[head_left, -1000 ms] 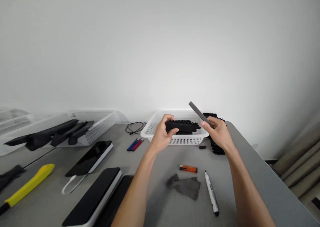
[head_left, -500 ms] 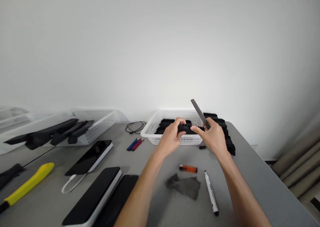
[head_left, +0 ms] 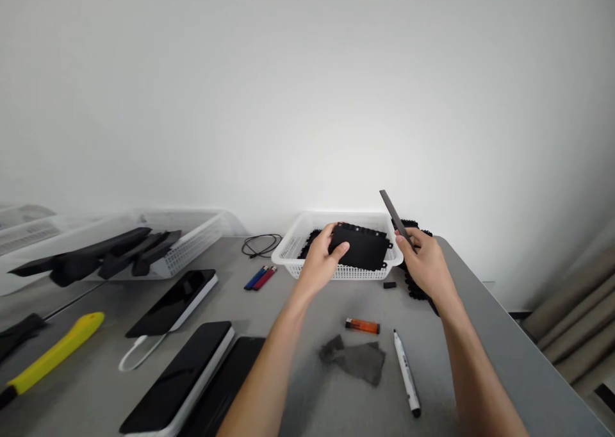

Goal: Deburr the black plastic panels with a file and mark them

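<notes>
My left hand (head_left: 321,257) grips a flat black plate (head_left: 361,247) with a knobbed upper edge, thumb on its broad face. The plate is tilted over a white basket (head_left: 288,255) holding black ridged pieces (head_left: 307,243). To the right, my right hand (head_left: 426,264) is closed on a thin dark flat strip (head_left: 394,214) that points up and left. The strip and the plate are apart. More black ridged pieces (head_left: 418,288) lie on the table, partly hidden behind my right hand. A small black cap (head_left: 389,285) sits in front of the basket.
Nearer are an orange lighter (head_left: 362,325), a dark cloth scrap (head_left: 358,361) and a white marker (head_left: 407,373). Leftward lie two lighters (head_left: 260,278), a black cable (head_left: 261,245), black-topped devices (head_left: 177,376), a yellow-handled tool (head_left: 57,352) and another basket (head_left: 192,248).
The black plate has turned so its broad face shows. My right hand has moved right with the strip, away from the plate, while my left hand has shifted slightly left.
</notes>
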`<state>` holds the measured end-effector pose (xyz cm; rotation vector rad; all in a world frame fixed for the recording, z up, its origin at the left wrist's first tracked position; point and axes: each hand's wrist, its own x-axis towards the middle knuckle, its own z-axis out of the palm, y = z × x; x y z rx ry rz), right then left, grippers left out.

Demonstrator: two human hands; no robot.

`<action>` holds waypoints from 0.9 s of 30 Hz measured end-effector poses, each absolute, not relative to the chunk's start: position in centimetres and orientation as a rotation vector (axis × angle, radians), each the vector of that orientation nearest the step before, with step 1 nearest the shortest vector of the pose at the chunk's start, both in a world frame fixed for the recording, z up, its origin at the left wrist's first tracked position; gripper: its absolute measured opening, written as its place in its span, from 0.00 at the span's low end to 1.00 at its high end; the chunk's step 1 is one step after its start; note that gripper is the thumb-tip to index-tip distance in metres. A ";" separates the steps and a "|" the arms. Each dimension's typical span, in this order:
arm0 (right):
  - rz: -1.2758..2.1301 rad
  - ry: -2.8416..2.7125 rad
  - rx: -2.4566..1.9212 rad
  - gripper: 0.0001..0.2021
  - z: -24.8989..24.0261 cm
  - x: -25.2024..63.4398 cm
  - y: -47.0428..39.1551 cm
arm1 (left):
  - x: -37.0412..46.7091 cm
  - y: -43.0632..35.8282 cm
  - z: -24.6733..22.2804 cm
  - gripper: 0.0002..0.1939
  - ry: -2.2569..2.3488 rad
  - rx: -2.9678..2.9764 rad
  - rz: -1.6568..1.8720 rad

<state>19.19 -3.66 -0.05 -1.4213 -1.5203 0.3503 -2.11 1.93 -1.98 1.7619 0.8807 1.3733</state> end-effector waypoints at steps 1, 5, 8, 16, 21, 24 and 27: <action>0.348 -1.532 -1.417 0.20 0.0 19.3 -3.9 | -2.2 2.0 -2.0 0.23 0.845 1.676 1.376; 0.243 -1.575 -1.509 0.19 -0.6 19.9 -4.7 | -2.9 2.1 -1.9 0.27 0.813 1.486 1.386; 0.066 -1.616 -1.680 0.20 -3.2 20.9 -5.3 | -3.4 2.1 -1.8 0.27 0.813 1.465 1.390; 0.061 -1.842 -1.955 0.20 -15.7 22.0 -9.9 | -3.4 2.0 -1.6 0.24 0.899 1.613 1.442; 0.068 -1.882 -2.096 0.21 -20.0 22.5 -11.1 | -3.5 1.5 -1.3 0.22 0.923 1.778 1.456; 0.011 -1.904 -2.074 0.21 -21.2 22.9 -10.8 | -3.5 1.0 -1.0 0.19 0.904 1.882 1.484; -0.035 -1.913 -2.016 0.21 -21.8 23.2 -10.7 | -3.3 0.5 -0.7 0.14 0.918 1.991 1.555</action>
